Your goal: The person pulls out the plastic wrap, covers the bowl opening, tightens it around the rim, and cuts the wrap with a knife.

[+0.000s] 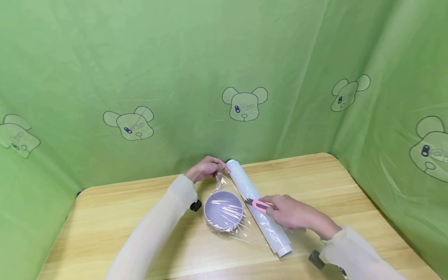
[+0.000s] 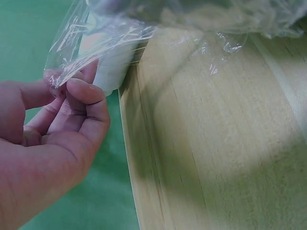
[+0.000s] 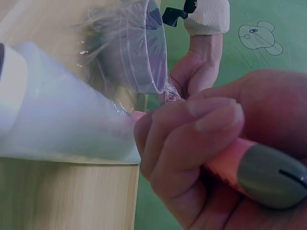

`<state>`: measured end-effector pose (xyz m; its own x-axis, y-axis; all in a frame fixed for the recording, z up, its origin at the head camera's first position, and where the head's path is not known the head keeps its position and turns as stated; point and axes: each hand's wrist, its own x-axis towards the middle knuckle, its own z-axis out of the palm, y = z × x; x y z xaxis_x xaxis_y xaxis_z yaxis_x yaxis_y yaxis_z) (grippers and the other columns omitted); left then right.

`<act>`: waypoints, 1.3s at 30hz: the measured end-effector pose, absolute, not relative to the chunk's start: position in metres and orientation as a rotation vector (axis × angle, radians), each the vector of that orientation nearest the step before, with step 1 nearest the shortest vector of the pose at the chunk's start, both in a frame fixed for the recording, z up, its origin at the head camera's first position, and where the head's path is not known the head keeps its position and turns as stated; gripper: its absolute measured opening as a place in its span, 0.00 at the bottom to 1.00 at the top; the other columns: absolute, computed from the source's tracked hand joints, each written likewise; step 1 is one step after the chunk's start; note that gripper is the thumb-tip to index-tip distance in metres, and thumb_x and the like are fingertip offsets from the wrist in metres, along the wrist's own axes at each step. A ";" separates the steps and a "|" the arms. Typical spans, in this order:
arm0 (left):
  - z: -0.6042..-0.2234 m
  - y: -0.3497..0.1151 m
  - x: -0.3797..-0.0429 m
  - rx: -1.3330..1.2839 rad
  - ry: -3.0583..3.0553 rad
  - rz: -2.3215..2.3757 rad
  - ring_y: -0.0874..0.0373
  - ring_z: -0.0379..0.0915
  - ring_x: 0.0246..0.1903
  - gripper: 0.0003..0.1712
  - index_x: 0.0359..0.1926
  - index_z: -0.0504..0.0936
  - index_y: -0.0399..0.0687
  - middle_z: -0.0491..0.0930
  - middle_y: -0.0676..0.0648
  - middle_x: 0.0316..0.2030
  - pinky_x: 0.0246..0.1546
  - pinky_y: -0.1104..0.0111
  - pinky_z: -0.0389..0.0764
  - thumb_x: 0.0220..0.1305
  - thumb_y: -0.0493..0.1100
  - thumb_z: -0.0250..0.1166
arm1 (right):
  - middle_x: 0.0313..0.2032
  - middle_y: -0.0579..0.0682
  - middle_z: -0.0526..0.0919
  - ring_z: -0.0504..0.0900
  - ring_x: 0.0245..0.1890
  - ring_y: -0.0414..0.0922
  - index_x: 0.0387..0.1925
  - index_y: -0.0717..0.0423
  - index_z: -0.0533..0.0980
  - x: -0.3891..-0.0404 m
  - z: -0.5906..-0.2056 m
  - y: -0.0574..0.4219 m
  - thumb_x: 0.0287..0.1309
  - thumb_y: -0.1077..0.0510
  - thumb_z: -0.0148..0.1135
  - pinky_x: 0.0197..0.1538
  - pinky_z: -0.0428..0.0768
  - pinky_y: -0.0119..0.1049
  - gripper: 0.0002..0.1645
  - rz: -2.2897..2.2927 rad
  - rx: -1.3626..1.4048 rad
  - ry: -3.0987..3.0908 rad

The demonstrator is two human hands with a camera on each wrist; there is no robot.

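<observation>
A pale lavender bowl [image 1: 217, 200] stands on the table with clear cling film [image 1: 231, 212] stretched over its mouth and wrinkled round its sides. Right beside it lies a long white roll of cling film [image 1: 243, 181], slanting away toward the table's back edge. My left hand [image 1: 206, 168] pinches the film's edge between thumb and finger near the roll's far end. In my right hand [image 1: 288, 212] I grip a pink utility knife [image 1: 259, 205], its dark tip at the roll's bowl-side edge. The right wrist view shows the knife's grey end [image 3: 271, 177] beyond my curled fingers.
The wooden table [image 1: 140, 206] has a back edge close behind my left hand. Green sheeting [image 1: 189, 77] with bear-head drawings rises behind the table and at both sides. Black devices are on both wrists, the right one [image 1: 316, 259] low over the table.
</observation>
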<state>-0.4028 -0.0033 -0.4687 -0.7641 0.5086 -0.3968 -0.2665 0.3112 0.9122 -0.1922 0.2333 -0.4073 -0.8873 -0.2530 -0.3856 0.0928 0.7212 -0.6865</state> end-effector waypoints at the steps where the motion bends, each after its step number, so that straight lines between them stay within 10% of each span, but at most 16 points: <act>1: -0.469 -0.004 -0.403 0.216 1.927 1.517 0.63 0.71 0.26 0.13 0.53 0.84 0.32 0.87 0.40 0.46 0.33 0.70 0.75 0.74 0.34 0.60 | 0.14 0.47 0.69 0.63 0.08 0.38 0.72 0.62 0.68 -0.191 -0.408 0.234 0.75 0.61 0.51 0.11 0.61 0.26 0.27 -1.018 -0.127 2.468; 31: -0.469 -0.004 -0.403 0.215 1.880 1.522 0.61 0.74 0.28 0.13 0.53 0.83 0.30 0.87 0.38 0.46 0.31 0.72 0.76 0.74 0.34 0.59 | 0.27 0.50 0.79 0.66 0.10 0.36 0.69 0.60 0.72 -0.150 -0.415 0.254 0.76 0.55 0.54 0.10 0.65 0.27 0.25 -1.061 -0.322 2.492; 39: -0.471 -0.004 -0.404 0.222 1.905 1.508 0.62 0.75 0.30 0.14 0.54 0.83 0.32 0.88 0.40 0.46 0.31 0.73 0.76 0.76 0.35 0.58 | 0.16 0.42 0.70 0.62 0.09 0.33 0.70 0.62 0.70 -0.137 -0.417 0.260 0.75 0.59 0.51 0.09 0.62 0.26 0.27 -1.064 -0.342 2.485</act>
